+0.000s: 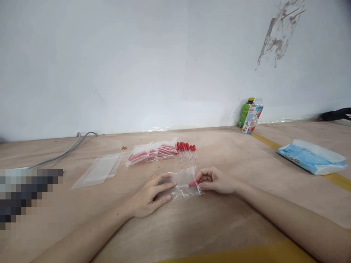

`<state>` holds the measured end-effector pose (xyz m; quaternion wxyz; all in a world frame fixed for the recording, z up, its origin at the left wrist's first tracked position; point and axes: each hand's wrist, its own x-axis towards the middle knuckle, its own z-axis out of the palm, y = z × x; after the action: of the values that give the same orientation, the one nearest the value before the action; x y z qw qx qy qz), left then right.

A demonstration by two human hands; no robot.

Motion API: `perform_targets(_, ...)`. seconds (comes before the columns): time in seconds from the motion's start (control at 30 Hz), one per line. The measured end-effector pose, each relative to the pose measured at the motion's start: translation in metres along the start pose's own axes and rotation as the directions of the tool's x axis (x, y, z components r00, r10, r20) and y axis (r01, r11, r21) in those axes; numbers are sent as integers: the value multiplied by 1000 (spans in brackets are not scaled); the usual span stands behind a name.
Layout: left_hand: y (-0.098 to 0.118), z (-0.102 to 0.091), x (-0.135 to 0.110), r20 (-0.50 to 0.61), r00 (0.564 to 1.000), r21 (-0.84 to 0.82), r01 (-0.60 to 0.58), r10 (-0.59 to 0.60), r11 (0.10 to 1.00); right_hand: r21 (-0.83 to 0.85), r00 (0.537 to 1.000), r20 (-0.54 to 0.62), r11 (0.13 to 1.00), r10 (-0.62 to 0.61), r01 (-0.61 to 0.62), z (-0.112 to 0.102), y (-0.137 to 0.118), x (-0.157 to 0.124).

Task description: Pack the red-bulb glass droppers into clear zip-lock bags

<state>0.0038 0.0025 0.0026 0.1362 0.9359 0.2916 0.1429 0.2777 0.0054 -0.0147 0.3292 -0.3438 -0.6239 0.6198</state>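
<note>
A small clear plastic bag [183, 181] lies on the wooden table [192, 226] in front of me. My left hand [149, 197] rests on the bag's left end, fingers closed around its edge. My right hand [215, 180] pinches a red-topped dropper [192, 185] at the bag's right opening; the dropper lies partly inside the bag. Behind the bag, a row of several loose red-topped droppers [187, 150] lies on the table. To their left is a pile of filled bags of droppers [150, 151].
A stack of empty clear bags [99, 170] lies at the left. A grey cable [63, 151] runs along the back left. Two bottles [251, 115] stand by the wall. A blue and white packet [311, 157] lies at the right, past a yellow tape line [267, 141].
</note>
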Motion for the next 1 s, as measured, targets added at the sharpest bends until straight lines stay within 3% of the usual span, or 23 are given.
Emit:
perform_targets(0.17, -1, 0, 1, 10, 999, -72, -43, 44, 996, -126, 995, 83, 991, 54, -43, -23, -4, -3)
perform_targets(0.3, -2, -1, 1, 22, 999, -65, -43, 45, 997, -212, 987, 156, 975, -31, 64, -23, -6, -3)
perform_targets(0.5, -1, -1, 0, 20, 999, -63, -46, 47, 997, -187, 996, -79, 982, -30, 14, -3, -1, 1)
perform_targets(0.77, -2, 1, 0, 2, 999, -51, -36, 36, 998, -150, 987, -42, 975, 158, -162, -3, -12, -9)
perform_targets(1.0, -2, 2, 0, -6, 1000, -21, -20, 20, 1000, 36, 950, -172, 965, 261, -258, 5, -7, -7)
